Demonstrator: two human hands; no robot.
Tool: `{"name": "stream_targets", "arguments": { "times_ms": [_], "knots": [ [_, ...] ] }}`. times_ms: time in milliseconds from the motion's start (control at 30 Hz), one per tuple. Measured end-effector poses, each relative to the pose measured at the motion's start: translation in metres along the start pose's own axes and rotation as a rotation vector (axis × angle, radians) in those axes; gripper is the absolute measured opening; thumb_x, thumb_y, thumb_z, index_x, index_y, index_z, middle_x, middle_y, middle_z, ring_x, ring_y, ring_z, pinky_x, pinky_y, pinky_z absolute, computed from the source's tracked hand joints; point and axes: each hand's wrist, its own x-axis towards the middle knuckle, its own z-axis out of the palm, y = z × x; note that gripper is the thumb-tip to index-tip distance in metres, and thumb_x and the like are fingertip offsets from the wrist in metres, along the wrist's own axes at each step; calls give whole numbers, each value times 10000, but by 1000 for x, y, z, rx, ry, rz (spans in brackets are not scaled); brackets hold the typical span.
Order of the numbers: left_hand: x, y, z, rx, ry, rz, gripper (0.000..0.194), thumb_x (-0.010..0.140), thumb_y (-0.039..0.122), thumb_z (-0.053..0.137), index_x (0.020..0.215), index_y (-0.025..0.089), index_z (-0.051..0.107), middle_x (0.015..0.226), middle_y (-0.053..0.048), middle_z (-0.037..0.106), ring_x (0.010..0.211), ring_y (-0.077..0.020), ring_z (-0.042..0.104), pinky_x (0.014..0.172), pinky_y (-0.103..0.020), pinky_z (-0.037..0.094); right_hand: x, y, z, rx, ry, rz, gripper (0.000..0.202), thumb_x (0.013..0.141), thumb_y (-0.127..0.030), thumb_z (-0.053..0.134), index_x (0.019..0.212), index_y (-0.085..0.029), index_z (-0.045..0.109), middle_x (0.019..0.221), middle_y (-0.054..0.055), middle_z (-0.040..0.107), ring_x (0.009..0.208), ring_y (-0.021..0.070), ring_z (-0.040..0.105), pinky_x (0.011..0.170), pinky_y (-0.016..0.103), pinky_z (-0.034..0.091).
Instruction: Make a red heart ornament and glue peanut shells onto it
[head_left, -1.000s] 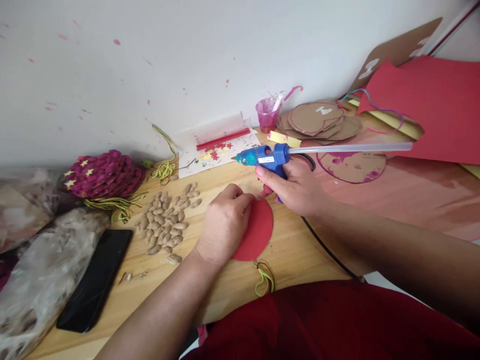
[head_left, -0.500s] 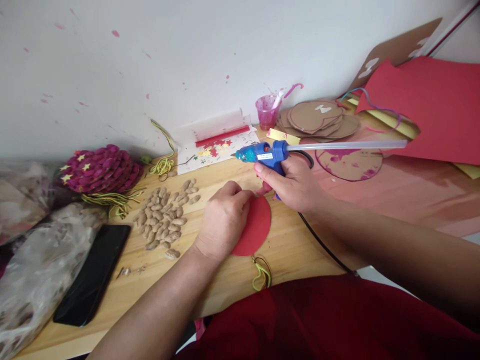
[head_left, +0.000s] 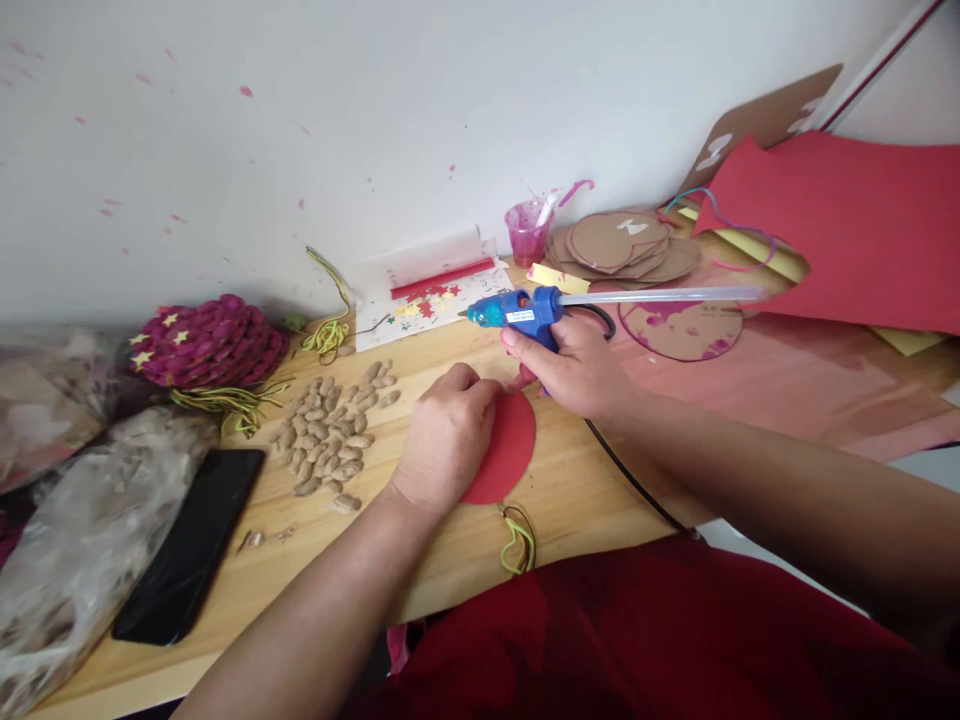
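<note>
My right hand [head_left: 585, 365] is wrapped round a blue hot glue gun [head_left: 525, 312], its nozzle pointing left and a long clear glue stick [head_left: 660, 296] sticking out of its back. Below it, a red paper disc [head_left: 510, 455] lies on the wooden table. My left hand [head_left: 450, 425] rests over the disc's left part with its fingers closed at the upper edge, close to the right hand's fingers. Whatever the left fingertips pinch is hidden. A yellow-green string loop [head_left: 517, 545] comes out from the disc's near edge. Peanuts in shells [head_left: 322, 430] lie loose to the left.
Left of the peanuts are a black phone [head_left: 191, 545], a plastic bag [head_left: 105, 540] and a purple scaly ornament [head_left: 210, 340]. Behind are star confetti [head_left: 427, 300], a stained cup [head_left: 529, 235] and cardboard discs [head_left: 622, 240]. Red sheets [head_left: 847, 230] lie right. The black cord [head_left: 637, 480] runs under my right arm.
The view has shifted slightly, so things at the right appear a little further left. Both hands keep nearly the same pose, and the glue gun remains in my right hand.
</note>
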Motion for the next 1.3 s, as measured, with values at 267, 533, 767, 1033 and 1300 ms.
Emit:
{"name": "stream_targets", "arguments": {
  "times_ms": [267,533,767,1033,1300],
  "knots": [
    [-1,1,-12,-66,-82,-11,344,927,16,502,1145,170,719,963,-70,683,782,-165,662,721,-273,551,4,2,-3,147,3,130,387,948,-549,586,806,-189,603,568,-20,603,546,155,688,477,234,461],
    [-4,9,-14,34,-190,78,400,937,-2,398,1187,161,665,1183,-108,652,923,-191,648,804,-310,559,5,2,-4,187,8,133,435,915,-605,614,790,-189,608,558,-23,605,529,146,680,472,228,477],
    [3,24,-25,121,-407,40,284,969,52,472,1189,112,642,1108,-117,650,1047,-232,614,879,-338,548,5,0,-3,202,34,157,454,874,-631,650,793,-185,620,595,-17,603,533,144,660,459,239,464],
    [7,28,-31,223,-479,67,241,992,91,457,1164,87,625,1067,-114,619,1027,-260,614,744,-333,578,7,9,-3,215,16,180,460,863,-642,666,751,-198,624,612,3,618,538,163,661,499,273,471],
    [4,25,-27,233,-420,95,226,995,94,450,1148,91,617,1042,-109,612,1006,-248,616,681,-301,553,12,1,-2,394,51,345,453,762,-648,750,765,-205,655,566,-1,581,500,176,649,424,268,435]
  ]
}}
